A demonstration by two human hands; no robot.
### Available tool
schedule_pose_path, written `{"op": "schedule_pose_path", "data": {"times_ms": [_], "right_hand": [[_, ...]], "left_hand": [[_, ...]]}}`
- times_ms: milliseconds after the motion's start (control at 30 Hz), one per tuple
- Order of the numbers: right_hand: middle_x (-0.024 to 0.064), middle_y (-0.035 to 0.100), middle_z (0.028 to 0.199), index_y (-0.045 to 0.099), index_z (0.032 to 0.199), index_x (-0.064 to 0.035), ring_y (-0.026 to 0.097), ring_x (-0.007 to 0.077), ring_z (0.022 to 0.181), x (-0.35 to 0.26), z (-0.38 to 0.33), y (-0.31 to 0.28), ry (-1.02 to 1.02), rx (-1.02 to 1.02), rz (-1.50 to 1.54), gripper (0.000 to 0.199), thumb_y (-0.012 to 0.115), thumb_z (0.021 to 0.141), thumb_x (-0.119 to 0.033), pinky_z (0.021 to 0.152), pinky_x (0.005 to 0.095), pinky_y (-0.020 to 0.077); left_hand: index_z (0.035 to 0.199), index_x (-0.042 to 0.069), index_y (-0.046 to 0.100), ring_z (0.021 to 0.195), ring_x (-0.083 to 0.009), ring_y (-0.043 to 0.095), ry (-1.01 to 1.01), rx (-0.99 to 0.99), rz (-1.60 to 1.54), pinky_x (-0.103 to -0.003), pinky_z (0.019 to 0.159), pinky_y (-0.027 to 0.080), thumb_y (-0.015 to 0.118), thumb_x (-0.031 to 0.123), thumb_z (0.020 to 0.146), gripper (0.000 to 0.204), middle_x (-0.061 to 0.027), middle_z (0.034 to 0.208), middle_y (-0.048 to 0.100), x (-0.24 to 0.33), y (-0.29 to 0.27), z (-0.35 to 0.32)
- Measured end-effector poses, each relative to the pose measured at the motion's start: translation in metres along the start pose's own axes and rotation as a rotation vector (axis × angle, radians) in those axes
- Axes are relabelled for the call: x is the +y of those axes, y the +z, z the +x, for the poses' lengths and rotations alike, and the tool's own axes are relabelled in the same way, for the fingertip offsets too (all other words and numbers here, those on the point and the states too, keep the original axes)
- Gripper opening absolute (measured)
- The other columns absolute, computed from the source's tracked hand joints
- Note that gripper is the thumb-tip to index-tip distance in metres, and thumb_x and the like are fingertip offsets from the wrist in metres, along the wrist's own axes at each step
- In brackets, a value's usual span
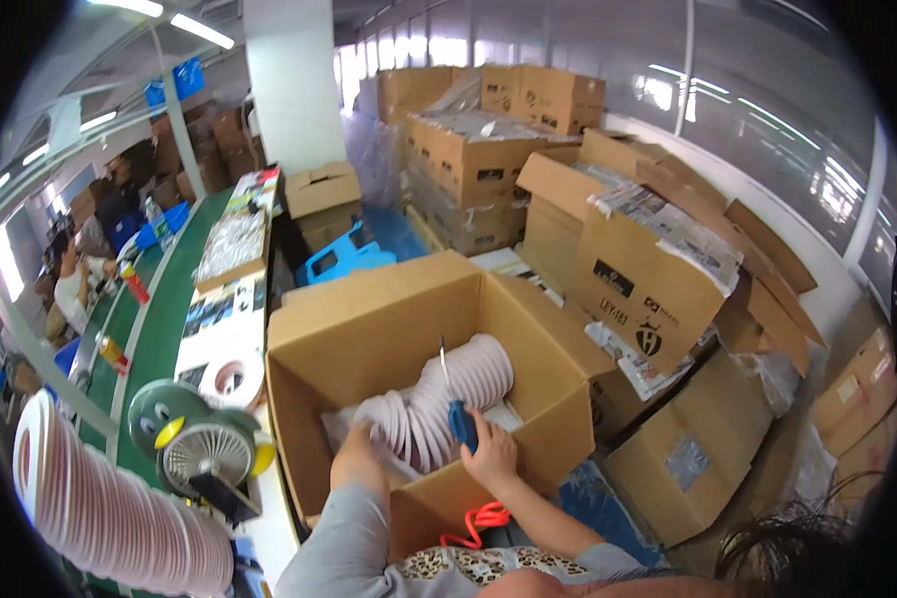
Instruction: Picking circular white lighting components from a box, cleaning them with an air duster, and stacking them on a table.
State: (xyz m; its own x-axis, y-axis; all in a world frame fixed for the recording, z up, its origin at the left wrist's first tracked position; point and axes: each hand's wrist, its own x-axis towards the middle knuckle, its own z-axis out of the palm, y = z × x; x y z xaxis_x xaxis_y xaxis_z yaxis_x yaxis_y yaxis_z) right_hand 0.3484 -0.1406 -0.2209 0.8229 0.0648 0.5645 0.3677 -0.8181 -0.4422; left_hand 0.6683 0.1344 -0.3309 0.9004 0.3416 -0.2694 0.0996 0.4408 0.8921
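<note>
A cardboard box [369, 299] stands open in front of me. Inside it, rows of pale pinkish-white rings [473, 369] lie on their edges, packed closely, with clear plastic under them. My left hand [361, 437] reaches down to the near-left end of the rings, and its fingers are mostly hidden there. At the box's near side, my right hand [490, 453] is closed round the blue handle of a screwdriver [460, 427]. Its thin metal shaft points up and away over the rings. An orange-red cord [480, 520] hangs near my right forearm.
At left, a tall stack of similar rings [110, 498] leans beside a green penguin-shaped fan [204, 439]. A green conveyor [169, 329] runs behind, where another person [75, 284] sits. Cardboard boxes [608, 269] crowd the right and back. A blue plastic stool [344, 257] stands beyond the box.
</note>
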Motion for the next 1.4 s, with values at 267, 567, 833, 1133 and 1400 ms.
{"op": "schedule_pose_path", "data": {"times_ms": [267, 567, 833, 1133, 1400], "right_hand": [[0.0164, 0.058, 0.084, 0.044, 0.122, -0.0098, 0.057, 0.0341, 0.077, 0.003, -0.002, -0.002, 0.021, 0.017, 0.014, 0.06, 0.062, 0.065, -0.017, 0.072, 0.0423, 0.0454], [0.0147, 0.057, 0.082, 0.042, 0.124, -0.0121, 0.057, 0.0329, 0.076, -0.006, 0.001, 0.0, -0.02, 0.026, 0.043, 0.062, 0.063, 0.066, -0.018, 0.071, 0.0414, 0.0451], [0.019, 0.061, 0.084, 0.047, 0.116, -0.0049, 0.059, 0.0361, 0.075, 0.008, 0.002, -0.019, 0.226, 0.039, 0.34, 0.046, 0.06, 0.074, -0.018, 0.067, 0.0404, 0.0474], [0.0208, 0.06, 0.076, 0.051, 0.108, -0.0026, 0.06, 0.0379, 0.074, -0.01, -0.004, -0.061, 0.219, 0.008, 0.42, 0.037, 0.061, 0.077, -0.019, 0.063, 0.0415, 0.0477], [0.0191, 0.057, 0.062, 0.056, 0.084, 0.0017, 0.059, 0.0349, 0.06, 0.011, -0.01, -0.069, 0.367, -0.199, 0.467, 0.028, 0.063, 0.073, -0.024, 0.056, 0.0393, 0.0457]], "left_hand": [[0.112, -0.002, 0.054, 0.094, -0.0226, 0.055, -0.273, -0.405, 0.666, -0.037, 0.077, 0.046, 0.062, 0.022, 0.078, 0.042, -0.0137, 0.102, 0.058, -0.007, 0.024, -0.025], [0.116, -0.005, 0.051, 0.096, -0.0223, 0.055, -0.512, -0.359, 1.338, -0.039, 0.079, 0.045, 0.073, 0.034, 0.07, 0.064, -0.0127, 0.1, 0.06, -0.067, -0.136, -0.071], [0.078, 0.003, 0.065, 0.078, -0.031, 0.061, 0.636, -0.397, 1.423, -0.037, 0.07, 0.048, 0.08, 0.034, 0.055, 0.041, -0.0161, 0.08, 0.063, 0.066, 0.017, -0.195], [0.096, 0.004, 0.06, 0.095, -0.0288, 0.054, 1.142, -0.362, 1.485, -0.036, 0.084, 0.045, 0.076, 0.021, 0.057, 0.045, -0.0126, 0.095, 0.059, 0.109, 0.082, -0.244], [0.107, 0.003, 0.052, 0.107, -0.0292, 0.05, 1.258, -0.459, 1.59, -0.036, 0.093, 0.041, 0.074, 0.017, 0.061, 0.052, -0.0141, 0.103, 0.055, 0.107, 0.096, -0.246]]}}
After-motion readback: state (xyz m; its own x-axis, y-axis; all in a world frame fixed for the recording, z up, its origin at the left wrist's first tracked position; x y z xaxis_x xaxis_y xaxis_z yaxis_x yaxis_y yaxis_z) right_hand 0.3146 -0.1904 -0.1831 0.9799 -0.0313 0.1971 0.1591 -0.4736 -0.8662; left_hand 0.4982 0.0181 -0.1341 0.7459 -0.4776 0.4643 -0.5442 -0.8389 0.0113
